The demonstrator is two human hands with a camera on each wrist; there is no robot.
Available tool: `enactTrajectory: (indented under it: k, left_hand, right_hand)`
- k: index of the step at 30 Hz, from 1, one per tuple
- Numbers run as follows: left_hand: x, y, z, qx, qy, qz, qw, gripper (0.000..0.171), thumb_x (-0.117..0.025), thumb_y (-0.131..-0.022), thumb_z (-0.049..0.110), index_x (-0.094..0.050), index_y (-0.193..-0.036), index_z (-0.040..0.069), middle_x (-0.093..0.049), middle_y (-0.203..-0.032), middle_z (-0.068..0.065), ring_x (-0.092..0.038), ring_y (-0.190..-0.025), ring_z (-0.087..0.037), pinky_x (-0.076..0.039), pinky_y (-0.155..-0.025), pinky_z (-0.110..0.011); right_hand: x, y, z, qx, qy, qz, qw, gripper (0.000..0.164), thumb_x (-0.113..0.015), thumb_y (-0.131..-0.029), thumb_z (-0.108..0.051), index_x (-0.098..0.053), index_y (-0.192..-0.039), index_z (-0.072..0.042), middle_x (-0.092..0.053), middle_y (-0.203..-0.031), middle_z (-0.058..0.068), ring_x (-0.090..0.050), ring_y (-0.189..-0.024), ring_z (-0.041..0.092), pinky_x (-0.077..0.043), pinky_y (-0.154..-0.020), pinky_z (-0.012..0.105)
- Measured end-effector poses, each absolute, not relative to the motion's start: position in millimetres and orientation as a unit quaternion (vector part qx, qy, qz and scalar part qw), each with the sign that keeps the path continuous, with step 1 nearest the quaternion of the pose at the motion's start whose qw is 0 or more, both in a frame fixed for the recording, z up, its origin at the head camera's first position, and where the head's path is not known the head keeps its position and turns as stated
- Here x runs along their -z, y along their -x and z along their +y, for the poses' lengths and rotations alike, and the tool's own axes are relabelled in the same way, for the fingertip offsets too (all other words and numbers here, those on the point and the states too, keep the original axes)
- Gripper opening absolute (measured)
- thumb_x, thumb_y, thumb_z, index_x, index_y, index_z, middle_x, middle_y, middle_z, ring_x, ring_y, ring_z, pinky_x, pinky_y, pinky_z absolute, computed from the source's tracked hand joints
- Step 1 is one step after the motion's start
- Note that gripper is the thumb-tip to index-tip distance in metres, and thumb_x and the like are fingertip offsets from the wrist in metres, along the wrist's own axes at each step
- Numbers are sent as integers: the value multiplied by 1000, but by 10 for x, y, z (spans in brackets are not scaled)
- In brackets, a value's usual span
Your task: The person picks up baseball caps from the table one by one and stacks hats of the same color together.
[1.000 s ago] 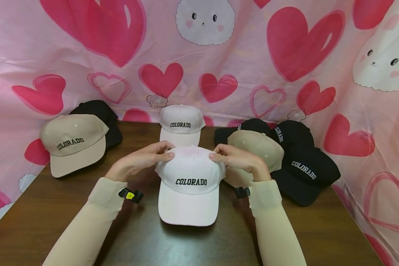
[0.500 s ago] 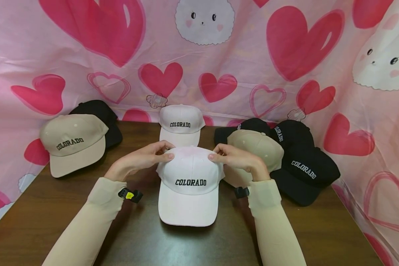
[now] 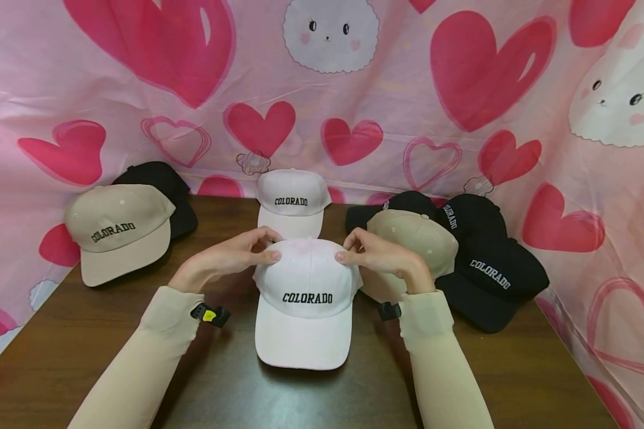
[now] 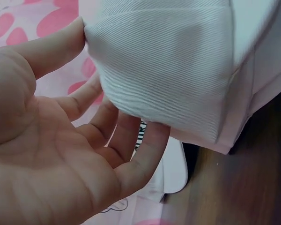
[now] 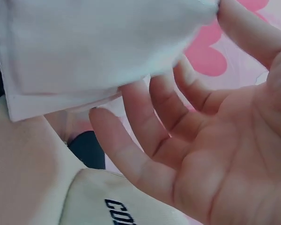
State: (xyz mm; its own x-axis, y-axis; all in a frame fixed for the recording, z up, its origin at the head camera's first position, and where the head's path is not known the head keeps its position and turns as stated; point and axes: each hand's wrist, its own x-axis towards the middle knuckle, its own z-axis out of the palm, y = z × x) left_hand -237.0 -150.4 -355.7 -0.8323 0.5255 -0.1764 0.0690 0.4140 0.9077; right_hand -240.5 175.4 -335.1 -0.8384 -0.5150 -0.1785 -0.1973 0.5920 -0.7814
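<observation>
A white baseball cap (image 3: 303,339) with dark COLORADO lettering faces me at the middle of the table, its brim toward the near side. My left hand (image 3: 231,253) grips the crown's left side, thumb on the front and fingers behind. Opposite it, my right hand (image 3: 383,257) holds the crown's right side the same way. In the left wrist view, the cap's fabric (image 4: 159,61) lies between the thumb tip and the fingers. The right wrist view has the crown (image 5: 89,47) between that thumb and its fingers. Some fingertips are hidden behind the cloth.
Another white cap (image 3: 291,202) stands directly behind. At left, a beige cap (image 3: 123,217) sits in front of a black cap (image 3: 158,176). To the right are a beige cap (image 3: 415,241) and several black caps (image 3: 494,286). A pink heart-print cloth (image 3: 311,89) hangs behind the wooden table (image 3: 214,381).
The held white cap has shifted slightly down toward the near side of the table. Both hands keep nearly the same place and hold; the other caps have not moved.
</observation>
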Motion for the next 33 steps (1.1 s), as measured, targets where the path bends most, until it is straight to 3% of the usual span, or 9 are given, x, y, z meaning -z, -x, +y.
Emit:
enactTrajectory:
  k: [4,11,17,20,25,28,33]
  left_hand:
    - [3539,2381,-1508,-495,-206,816,215,51,-70,-87,31,-43,-127,15,-46,-109,-15,-43,-106,-30,-43,-89,-50]
    - [3459,2395,-1561,-462,-244,829,201,53,-73,-85,26,-45,-128,13,-50,-106,-14,-50,-99,-30,-47,-86,-52]
    - [3377,2454,-1611,-451,-221,854,134,40,-67,-90,29,-49,-125,21,-54,-104,-12,-53,-92,-29,-49,-79,-45]
    - [3414,2528,-1627,-484,-175,851,102,37,-63,-93,31,-48,-126,21,-54,-109,-16,-55,-93,-29,-49,-83,-44]
    - [3625,2684,-1641,-559,-93,821,70,47,-57,-98,28,-37,-136,10,-48,-123,-18,-51,-109,-36,-39,-99,-51]
    - [3814,2802,-1683,-606,-47,789,85,57,-55,-98,28,-26,-142,6,-41,-132,-19,-46,-120,-37,-34,-104,-50]
    - [3918,2865,-1703,-674,29,720,164,71,-53,-100,29,-5,-147,8,-27,-143,-23,-46,-122,-34,-37,-102,-42]
  right_hand:
    - [3306,2380,1743,392,221,876,172,45,-70,-88,-33,-46,-113,-4,-53,-99,11,-52,-92,26,-48,-79,38]
    - [3251,2360,1726,373,269,878,136,40,-70,-88,-28,-50,-114,-4,-56,-100,9,-55,-92,24,-49,-81,37]
    - [3175,2326,1706,376,286,878,77,31,-66,-91,-26,-53,-114,-10,-56,-105,3,-55,-94,20,-49,-82,37]
    - [3114,2305,1697,386,290,875,34,27,-66,-92,-26,-53,-113,-15,-55,-108,-1,-54,-95,17,-48,-83,36]
    - [2800,2054,1558,412,292,863,-31,23,-64,-92,-13,-55,-113,-9,-55,-109,4,-53,-97,23,-46,-90,44]
    - [2678,1936,1497,419,293,857,-58,24,-64,-91,-7,-55,-113,-6,-55,-110,6,-53,-99,25,-45,-91,47]
    - [2663,1925,1496,430,303,846,-87,25,-65,-90,-4,-55,-113,-4,-54,-111,7,-53,-101,30,-45,-90,50]
